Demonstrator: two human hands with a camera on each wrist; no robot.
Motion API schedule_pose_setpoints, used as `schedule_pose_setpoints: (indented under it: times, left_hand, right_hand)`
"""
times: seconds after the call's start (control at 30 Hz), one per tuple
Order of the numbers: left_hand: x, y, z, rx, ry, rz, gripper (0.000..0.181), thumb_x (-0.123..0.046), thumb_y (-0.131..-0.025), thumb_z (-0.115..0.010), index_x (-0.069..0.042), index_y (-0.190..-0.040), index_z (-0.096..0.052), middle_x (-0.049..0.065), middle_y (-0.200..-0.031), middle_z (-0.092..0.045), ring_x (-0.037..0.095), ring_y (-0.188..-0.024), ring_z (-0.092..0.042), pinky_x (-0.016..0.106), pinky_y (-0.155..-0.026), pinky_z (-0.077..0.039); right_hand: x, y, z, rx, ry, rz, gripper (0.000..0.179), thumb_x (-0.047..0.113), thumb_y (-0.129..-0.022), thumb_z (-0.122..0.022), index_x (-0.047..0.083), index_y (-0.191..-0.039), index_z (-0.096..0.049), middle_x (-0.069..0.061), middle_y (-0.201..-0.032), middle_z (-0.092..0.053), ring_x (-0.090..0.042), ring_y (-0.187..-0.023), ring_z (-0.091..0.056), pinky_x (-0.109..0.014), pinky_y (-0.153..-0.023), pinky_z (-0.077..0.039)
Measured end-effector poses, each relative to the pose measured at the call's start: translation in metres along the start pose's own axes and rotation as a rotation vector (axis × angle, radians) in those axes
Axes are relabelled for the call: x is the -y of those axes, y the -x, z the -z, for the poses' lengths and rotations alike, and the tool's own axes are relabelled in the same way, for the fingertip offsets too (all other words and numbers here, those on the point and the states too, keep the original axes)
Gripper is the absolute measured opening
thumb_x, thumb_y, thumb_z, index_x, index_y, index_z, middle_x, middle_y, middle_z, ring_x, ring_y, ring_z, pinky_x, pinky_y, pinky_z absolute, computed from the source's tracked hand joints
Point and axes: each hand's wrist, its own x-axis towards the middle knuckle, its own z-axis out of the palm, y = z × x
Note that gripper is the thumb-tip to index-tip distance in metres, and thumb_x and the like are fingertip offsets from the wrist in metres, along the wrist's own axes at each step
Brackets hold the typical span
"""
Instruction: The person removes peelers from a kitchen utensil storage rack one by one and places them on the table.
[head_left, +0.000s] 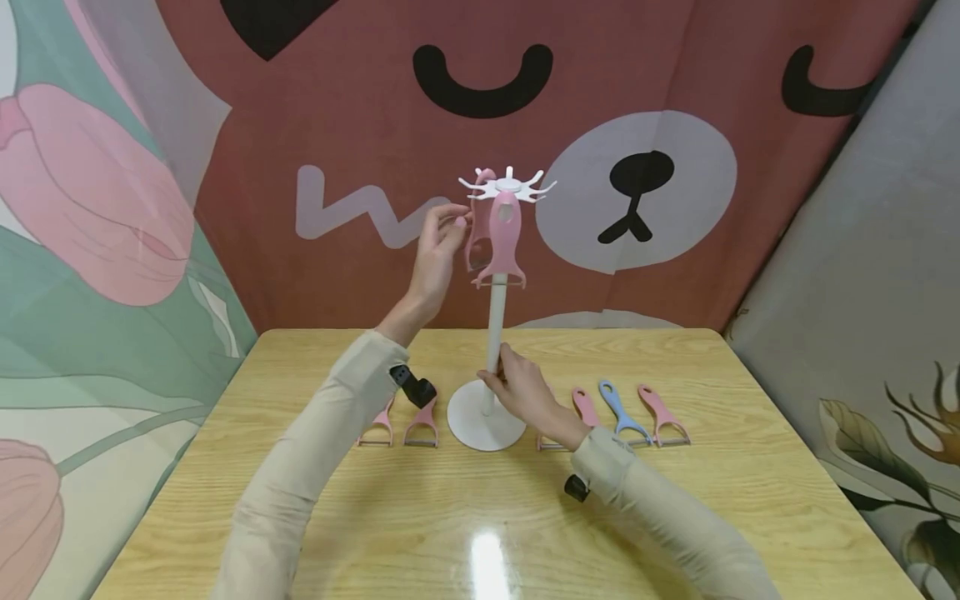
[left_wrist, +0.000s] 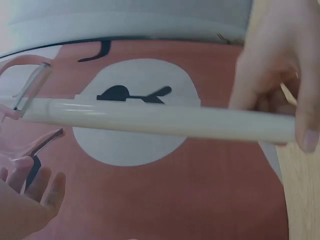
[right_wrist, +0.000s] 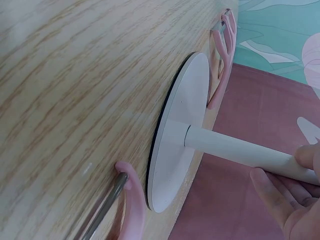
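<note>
My right hand (head_left: pixel 528 387) grips the white pole (head_left: pixel 496 325) of an upright stand low down, above its round white base (head_left: pixel 468 425). On top sits a white ring of hooks (head_left: pixel 525 188). A pink peeler (head_left: pixel 506 233) hangs from a front hook. Beside it, a second pink peeler (head_left: pixel 478 218) hangs at the left, turned partly edge-on. My left hand (head_left: pixel 437 250) pinches this second peeler at its left edge; in the left wrist view the other fingers (left_wrist: pixel 52 192) curl loosely near its head.
On the wooden table (head_left: pixel 420 517), pink peelers lie left of the base, one (head_left: pixel 423 425) close to it. To the right lie more pink peelers, one (head_left: pixel 660 412) at the end, and a blue peeler (head_left: pixel 618 408). A printed cloth (head_left: pixel 360 275) hangs behind the table.
</note>
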Motion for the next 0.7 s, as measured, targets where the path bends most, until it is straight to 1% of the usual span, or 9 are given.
schedule_pose_setpoints:
  times: [0.13,0.37,0.57,0.7]
  left_hand:
    - [0.0011,-0.0003,-0.0028,0.02,-0.014,-0.027,0.03,-0.01,-0.107,-0.037,0.005,-0.133,-0.04,0.022,-0.135,-0.048,0.026,-0.129,-0.047,0.033,-0.106,-0.037]
    - [0.0005,0.0007,-0.0059,0.017,-0.002,-0.049,0.028,-0.009,-0.106,-0.04,0.004,-0.132,-0.041,0.019,-0.136,-0.048,0.022,-0.131,-0.046,0.033,-0.107,-0.036]
    - [0.0011,0.001,-0.0055,0.021,0.017,-0.068,0.027,-0.008,-0.106,-0.039,0.003,-0.131,-0.041,0.018,-0.13,-0.051,0.023,-0.127,-0.049,0.034,-0.104,-0.039]
    - [0.0026,0.0015,-0.0054,0.02,0.005,-0.084,0.026,-0.008,-0.106,-0.041,0.002,-0.129,-0.042,0.015,-0.124,-0.052,0.021,-0.119,-0.051,0.033,-0.101,-0.04]
  right_hand:
    - [0.0002,0.0005,0.0007,0.007,0.006,-0.004,0.019,0.013,-0.095,-0.068,0.001,-0.1,-0.054,-0.004,-0.079,-0.06,-0.013,-0.064,-0.061,-0.022,-0.053,-0.049]
    - [0.0006,0.0013,0.0011,0.018,0.004,-0.018,0.019,0.014,-0.096,-0.067,0.001,-0.102,-0.054,-0.004,-0.08,-0.059,-0.012,-0.064,-0.06,-0.022,-0.052,-0.048]
    - [0.0011,0.0011,0.0014,0.019,0.01,-0.018,0.019,0.014,-0.096,-0.066,0.001,-0.102,-0.054,-0.003,-0.079,-0.059,-0.011,-0.062,-0.059,-0.022,-0.051,-0.047]
    - [0.0016,0.0009,0.0014,0.012,0.013,-0.013,0.019,0.014,-0.096,-0.067,0.001,-0.101,-0.054,-0.003,-0.078,-0.058,-0.01,-0.06,-0.056,-0.022,-0.049,-0.046]
